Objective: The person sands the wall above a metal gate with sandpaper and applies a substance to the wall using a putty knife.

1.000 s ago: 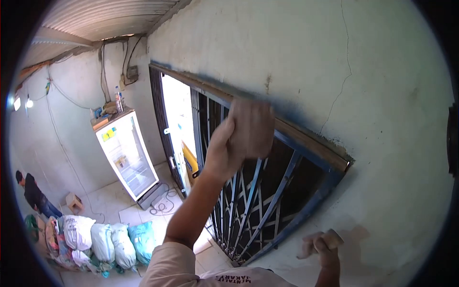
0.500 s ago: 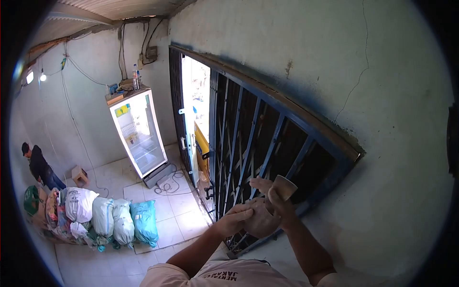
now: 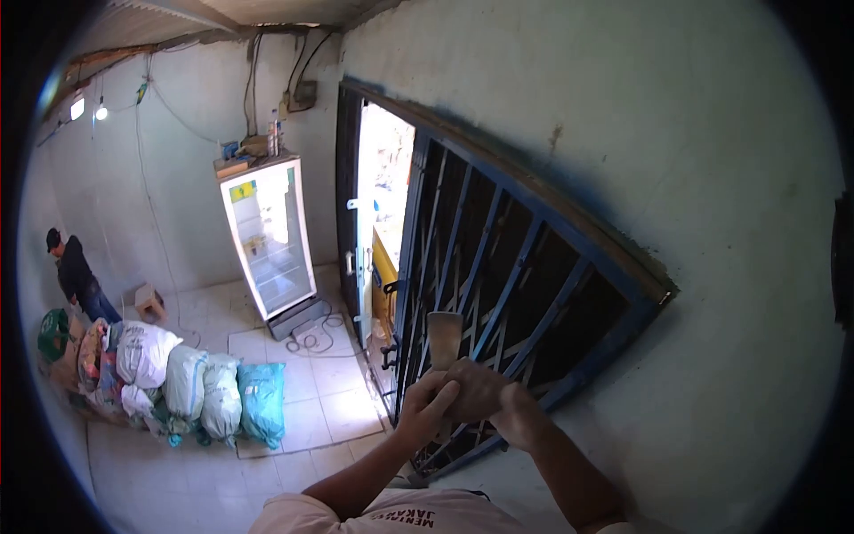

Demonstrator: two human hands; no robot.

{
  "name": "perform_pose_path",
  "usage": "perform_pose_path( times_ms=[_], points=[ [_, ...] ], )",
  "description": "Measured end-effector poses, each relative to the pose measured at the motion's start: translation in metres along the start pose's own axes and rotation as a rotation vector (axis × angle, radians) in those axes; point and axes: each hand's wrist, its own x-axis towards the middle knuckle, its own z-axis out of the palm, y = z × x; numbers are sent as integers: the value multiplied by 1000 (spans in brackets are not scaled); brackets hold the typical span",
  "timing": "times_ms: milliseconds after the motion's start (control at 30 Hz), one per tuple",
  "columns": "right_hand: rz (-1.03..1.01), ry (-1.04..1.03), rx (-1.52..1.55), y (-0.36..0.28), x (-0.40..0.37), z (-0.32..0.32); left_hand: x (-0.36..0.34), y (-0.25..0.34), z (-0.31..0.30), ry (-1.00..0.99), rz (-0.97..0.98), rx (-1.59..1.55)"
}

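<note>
**Both hands clasped on tan piece at window grille**

Far left: person in dark clothing (image 3: 71, 267) standing beside a row of stuffed white, green and blue sacks (image 3: 191, 383) on the tiled floor. Centre-left: white glass-door refrigerator (image 3: 269, 238) against the wall. Centre: left hand (image 3: 429, 405) and right hand (image 3: 500, 400) touching, both closed round the lower end of a tan flat rectangular piece (image 3: 444, 334). Piece stands upright, directly in front of the blue metal window grille (image 3: 498, 267). Right: pale plastered wall (image 3: 712, 222).

Block (image 3: 444, 334) before grille (image 3: 525, 267); fridge (image 3: 267, 236) left of grille; sacks (image 3: 187, 383) on floor (image 3: 302, 400).
</note>
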Motion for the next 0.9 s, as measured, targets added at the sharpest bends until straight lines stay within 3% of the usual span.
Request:
perform_pose_path(
  times_ms=[33,133,267,433,567,700,900],
  points=[
    [36,130,-197,-2,-2,9,-2,6,2,17,-25,-55],
    [104,198,-435,-28,3,35,-6,10,3,57,37,-120],
    [117,37,-758,-86,1,62,3,-9,0,44,144,-354],
    [-336,-7,-999,-170,-7,102,22,-2,11,126,-30,-309],
    [-598,288,-1221,-226,-14,136,57,-20,23,87,-82,-355],
    [-906,533,-1405,-275,-8,145,88,-19,30,13,-44,-266],
    [-1145,514,-1769,-342,17,167,143,-5,41,-60,44,-272]
  ],
)
